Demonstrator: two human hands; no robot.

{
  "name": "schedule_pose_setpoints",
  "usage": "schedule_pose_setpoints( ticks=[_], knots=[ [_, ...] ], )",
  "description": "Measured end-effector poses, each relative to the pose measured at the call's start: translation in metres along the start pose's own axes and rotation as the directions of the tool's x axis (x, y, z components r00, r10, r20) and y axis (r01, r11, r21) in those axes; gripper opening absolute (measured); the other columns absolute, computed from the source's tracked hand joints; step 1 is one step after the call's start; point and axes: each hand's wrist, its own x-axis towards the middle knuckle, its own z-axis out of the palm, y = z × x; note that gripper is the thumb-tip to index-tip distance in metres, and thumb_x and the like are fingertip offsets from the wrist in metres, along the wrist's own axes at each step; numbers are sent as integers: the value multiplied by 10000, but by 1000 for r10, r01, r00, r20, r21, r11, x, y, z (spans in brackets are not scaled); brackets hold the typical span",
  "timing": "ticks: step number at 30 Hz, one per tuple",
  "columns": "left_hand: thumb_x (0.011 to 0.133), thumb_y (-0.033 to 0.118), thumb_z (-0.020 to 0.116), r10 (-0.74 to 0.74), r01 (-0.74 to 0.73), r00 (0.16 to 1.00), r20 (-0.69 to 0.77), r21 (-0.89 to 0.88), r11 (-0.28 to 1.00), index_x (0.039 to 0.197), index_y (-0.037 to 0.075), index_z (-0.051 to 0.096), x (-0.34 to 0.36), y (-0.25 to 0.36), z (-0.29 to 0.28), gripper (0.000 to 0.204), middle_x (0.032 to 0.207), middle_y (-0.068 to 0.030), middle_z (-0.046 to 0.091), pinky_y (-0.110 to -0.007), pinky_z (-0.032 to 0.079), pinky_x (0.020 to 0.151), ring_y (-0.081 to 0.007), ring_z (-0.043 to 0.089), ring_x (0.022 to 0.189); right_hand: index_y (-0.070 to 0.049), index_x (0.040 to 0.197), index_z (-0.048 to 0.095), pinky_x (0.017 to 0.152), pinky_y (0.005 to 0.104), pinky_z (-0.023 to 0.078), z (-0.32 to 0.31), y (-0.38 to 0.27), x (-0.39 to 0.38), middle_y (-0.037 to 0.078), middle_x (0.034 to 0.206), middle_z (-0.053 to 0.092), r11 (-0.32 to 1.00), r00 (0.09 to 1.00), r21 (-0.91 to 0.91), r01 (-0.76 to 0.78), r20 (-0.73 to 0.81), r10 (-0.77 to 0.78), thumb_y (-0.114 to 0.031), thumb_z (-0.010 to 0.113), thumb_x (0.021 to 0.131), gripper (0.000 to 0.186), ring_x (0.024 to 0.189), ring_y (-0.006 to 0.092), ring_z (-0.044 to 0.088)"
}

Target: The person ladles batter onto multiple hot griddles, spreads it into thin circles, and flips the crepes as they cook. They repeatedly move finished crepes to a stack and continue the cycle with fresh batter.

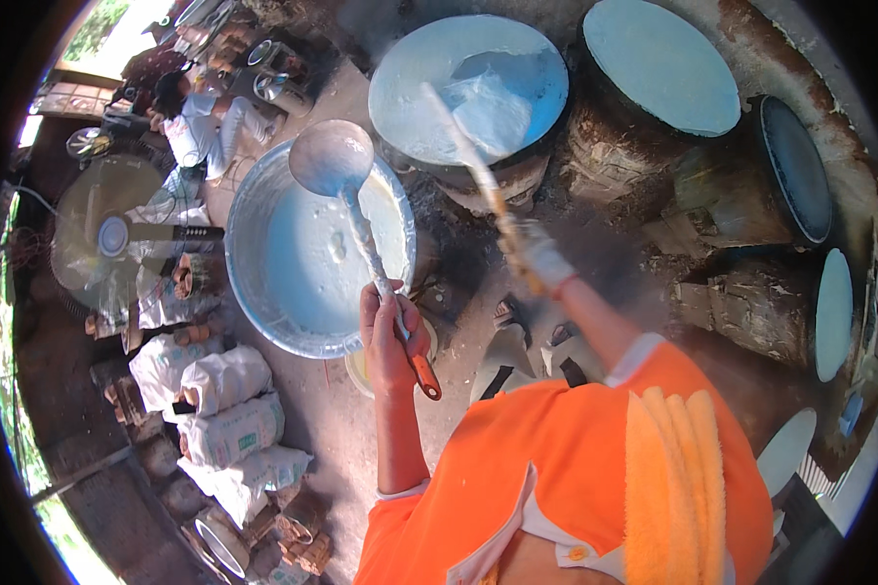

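My left hand [392, 336] is closed round the long handle of a ladle [332, 159], which has an orange grip. The ladle's round bowl is raised over the far side of a wide basin [248, 310] of white liquid. My right hand [544, 257], in a pale glove, grips a long stick [476, 166], whitened toward its far end and blurred by motion. The stick's tip reaches over a large round vat [377, 127] at the far middle. White liquid fills much of the vat, with a thick pale mass heaped at its right.
Several more vats [663, 68] curve along the right side on brick-like stands. To the left are a standing fan [114, 236] and stacked white sacks [229, 380]. A seated person [197, 127] is at the far left, near metal pots [283, 95].
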Motion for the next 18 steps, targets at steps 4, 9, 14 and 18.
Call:
schedule_pose_setpoints(
  ticks=[4, 9, 14, 18],
  knots=[
    [924, 147, 333, -85, 85, 996, 23, -11, 996, 978, 69, 418, 23, 1, -7, 127, 581, -15, 390, -220, 256, 331, -73, 291, 345, -130, 696, 494, 356, 255, 345, -65, -66, -9, -11, 524, 452, 964, 959, -244, -106, -282, 34, -552, 557, 790, 437, 375, 105, 399],
    [926, 155, 335, -120, 119, 993, 21, 52, 992, 957, 74, 418, 38, 1, 5, 120, 563, -14, 381, -222, 255, 325, -73, 283, 334, -111, 759, 494, 366, 245, 357, -2, -109, -18, -16, 587, 482, 976, 960, -215, 41, -263, -98, -544, 527, 817, 439, 397, 88, 410],
    [932, 168, 360, -122, 121, 992, 1, 115, 986, 962, 83, 421, 49, -2, 31, 108, 572, -12, 388, -219, 261, 325, -69, 291, 336, -79, 696, 515, 406, 255, 388, -91, -17, 2, -22, 576, 502, 771, 972, -625, 125, -78, -220, -564, 460, 841, 510, 438, 101, 446],
    [916, 131, 416, -107, 104, 994, 10, 145, 984, 972, 85, 424, 60, -7, 56, 74, 592, -2, 391, -211, 259, 331, -60, 299, 350, -58, 685, 507, 394, 270, 389, -111, -131, -20, 1, 564, 509, 725, 980, -689, -7, -149, -132, -556, 455, 846, 526, 455, 99, 471]
  ],
)
